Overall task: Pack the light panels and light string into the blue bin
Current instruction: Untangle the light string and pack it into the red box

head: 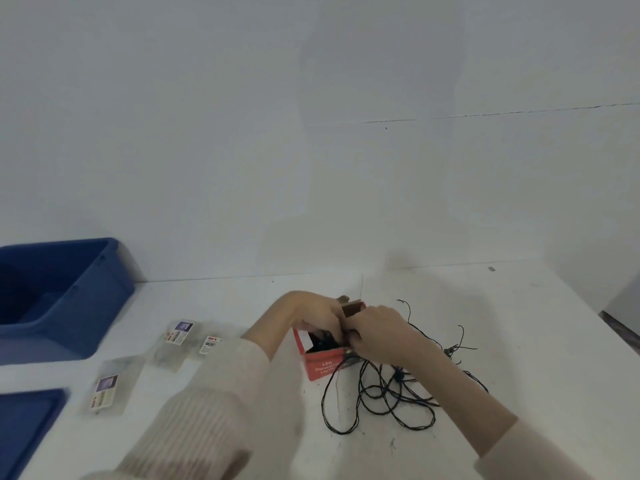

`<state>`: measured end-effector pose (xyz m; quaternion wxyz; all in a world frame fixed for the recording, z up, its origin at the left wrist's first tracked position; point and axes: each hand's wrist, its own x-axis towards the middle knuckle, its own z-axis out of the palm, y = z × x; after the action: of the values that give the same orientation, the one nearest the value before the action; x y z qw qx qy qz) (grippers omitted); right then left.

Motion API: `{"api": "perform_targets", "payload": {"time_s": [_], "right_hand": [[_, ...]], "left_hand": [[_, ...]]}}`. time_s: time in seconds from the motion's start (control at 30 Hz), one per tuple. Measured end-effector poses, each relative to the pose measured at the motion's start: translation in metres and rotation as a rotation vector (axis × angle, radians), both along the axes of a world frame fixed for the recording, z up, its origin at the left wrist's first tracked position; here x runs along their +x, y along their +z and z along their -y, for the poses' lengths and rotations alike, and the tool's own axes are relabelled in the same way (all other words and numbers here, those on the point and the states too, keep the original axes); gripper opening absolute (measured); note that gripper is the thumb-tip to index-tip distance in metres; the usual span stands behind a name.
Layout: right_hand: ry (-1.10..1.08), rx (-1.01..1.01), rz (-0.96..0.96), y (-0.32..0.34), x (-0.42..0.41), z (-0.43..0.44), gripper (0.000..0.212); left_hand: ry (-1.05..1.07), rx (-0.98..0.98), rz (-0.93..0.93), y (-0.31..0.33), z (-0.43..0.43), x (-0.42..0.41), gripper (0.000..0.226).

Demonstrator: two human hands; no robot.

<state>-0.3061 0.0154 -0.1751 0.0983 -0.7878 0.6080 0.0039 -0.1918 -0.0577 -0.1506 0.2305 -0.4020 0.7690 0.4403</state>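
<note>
Mid-desk, we are stuffing the light string (391, 393) into the red box (323, 367). Our left hand (318, 315) curls round its open top, and our right hand (377, 332) pinches wire there. The light panels (180, 336) lie near the blue bin (86, 306) at the desk's left edge. Next we likely feed in the loose loops without tangling.

A smooth blue plastic bin (86, 296), a red cardboard box (323, 367), thin black wire string (388, 400) and cream ribbed knit sleeves (207, 410) meet a matt white table (519, 323).
</note>
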Motion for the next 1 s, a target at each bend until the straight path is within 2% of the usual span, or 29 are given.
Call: {"api": "perform_targets", "payload": {"time_s": [0.1,0.17,0.23,0.33,0.4,0.47,0.63,0.83,0.93,1.0], "right_hand": [[0.014,0.097,-0.130,0.010,0.010,0.014,0.024],[0.018,0.138,-0.151,0.009,0.015,0.023,0.024],[0.037,0.152,-0.178,0.006,0.020,0.028,0.026],[0.029,0.185,-0.174,-0.003,0.028,0.040,0.026],[0.047,0.207,-0.154,-0.008,0.033,0.048,0.029],[0.066,0.216,-0.138,-0.011,0.034,0.053,0.030],[0.052,0.268,-0.063,-0.001,0.023,0.048,0.023],[0.023,0.370,0.066,0.013,0.009,0.043,0.020],[-0.028,0.466,0.247,0.031,-0.006,0.042,0.029],[-0.118,0.443,0.477,0.037,-0.016,0.038,0.035]], "left_hand": [[-0.121,-0.465,0.067,0.001,-0.012,-0.002,0.010],[-0.078,-0.518,0.017,-0.003,-0.019,0.006,0.015],[0.019,-0.518,-0.087,-0.004,-0.023,0.022,0.004],[0.238,-0.703,-0.256,0.003,-0.036,0.044,0.027],[0.309,-0.790,-0.383,0.009,-0.053,0.051,0.028],[0.274,-0.767,-0.416,0.012,-0.070,0.055,0.025],[0.062,-0.673,-0.236,-0.003,-0.068,0.055,0.018],[0.049,-0.687,-0.258,-0.018,-0.038,0.029,0.024],[-0.041,-0.700,-0.083,-0.029,-0.031,0.013,0.034],[-0.051,-0.680,-0.042,-0.027,-0.025,0.004,0.035]]}}
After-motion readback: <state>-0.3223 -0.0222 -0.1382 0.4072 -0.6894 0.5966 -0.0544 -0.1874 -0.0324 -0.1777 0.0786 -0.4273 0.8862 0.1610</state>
